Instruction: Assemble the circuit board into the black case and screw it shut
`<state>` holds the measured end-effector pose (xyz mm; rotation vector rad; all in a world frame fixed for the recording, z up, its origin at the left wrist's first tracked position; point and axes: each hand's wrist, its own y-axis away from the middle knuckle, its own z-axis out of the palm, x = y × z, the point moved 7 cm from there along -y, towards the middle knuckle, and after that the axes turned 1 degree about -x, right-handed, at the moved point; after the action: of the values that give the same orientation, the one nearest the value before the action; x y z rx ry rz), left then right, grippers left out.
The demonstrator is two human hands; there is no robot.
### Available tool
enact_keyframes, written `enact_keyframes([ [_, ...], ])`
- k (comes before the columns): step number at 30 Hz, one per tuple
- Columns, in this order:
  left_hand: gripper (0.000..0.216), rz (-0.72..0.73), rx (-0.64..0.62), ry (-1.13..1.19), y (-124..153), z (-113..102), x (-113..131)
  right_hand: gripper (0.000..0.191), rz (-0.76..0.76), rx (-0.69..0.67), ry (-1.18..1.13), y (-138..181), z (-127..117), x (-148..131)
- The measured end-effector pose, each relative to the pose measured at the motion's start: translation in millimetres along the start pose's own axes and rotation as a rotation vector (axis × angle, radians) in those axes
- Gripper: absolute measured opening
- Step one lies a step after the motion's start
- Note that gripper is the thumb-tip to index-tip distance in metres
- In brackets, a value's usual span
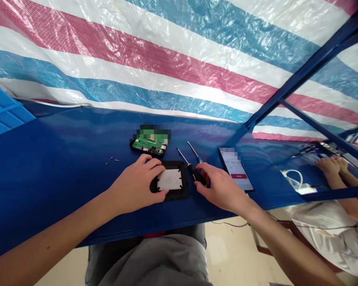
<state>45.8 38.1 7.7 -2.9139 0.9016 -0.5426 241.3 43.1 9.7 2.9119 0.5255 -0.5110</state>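
Observation:
My left hand (140, 180) grips the left side of a flat black casing (185, 192), its thumb and fingers reaching over a silver metal plate (170, 179) set in the casing. Fingers of my right hand (217, 184) curl round the black and yellow handle of a screwdriver (193, 170), which lies low over the table, tip pointing away from me. Just beyond it is a second, thinner screwdriver (193, 151) with a blue handle, partly behind my right hand. A green circuit board (150, 143) in a black shell sits behind the casing.
Several small screws (111, 159) lie on the blue table (62, 167) left of the casing. A phone (237, 171) showing a timer is to the right. Blue trays (7, 109) stand at far left. Past a blue metal frame, another person's hands (331, 165) rest near a white cable (298, 178).

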Motion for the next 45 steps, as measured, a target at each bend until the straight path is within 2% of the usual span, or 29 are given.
enact_keyframes([
  [4,0.043,-0.011,-0.004,-0.011,0,3,-2,0.022,-0.001,0.180,-0.131,2,-15,7],
  [10,0.045,-0.030,-0.016,0.022,1,6,-6,0.014,-0.107,0.582,-0.361,17,-65,11],
  [14,0.045,-0.039,0.000,0.048,2,6,-8,0.010,-0.181,0.709,-0.537,23,-87,1],
  [19,0.048,-0.048,0.035,0.091,2,7,-11,0.008,-0.344,0.684,-0.702,14,-90,-35],
  [25,0.045,-0.030,0.099,0.131,3,9,-13,0.009,-0.533,0.620,-0.542,-2,-88,-85],
  [29,0.044,-0.048,0.085,0.163,2,10,-14,0.012,-0.623,0.581,-0.443,-9,-84,-106],
  [36,0.048,-0.064,0.051,0.197,2,8,-12,0.014,-0.685,0.546,-0.371,-14,-71,-119],
  [45,0.047,-0.060,0.072,0.232,2,10,-14,0.011,-0.680,0.527,-0.305,-15,-69,-125],
])
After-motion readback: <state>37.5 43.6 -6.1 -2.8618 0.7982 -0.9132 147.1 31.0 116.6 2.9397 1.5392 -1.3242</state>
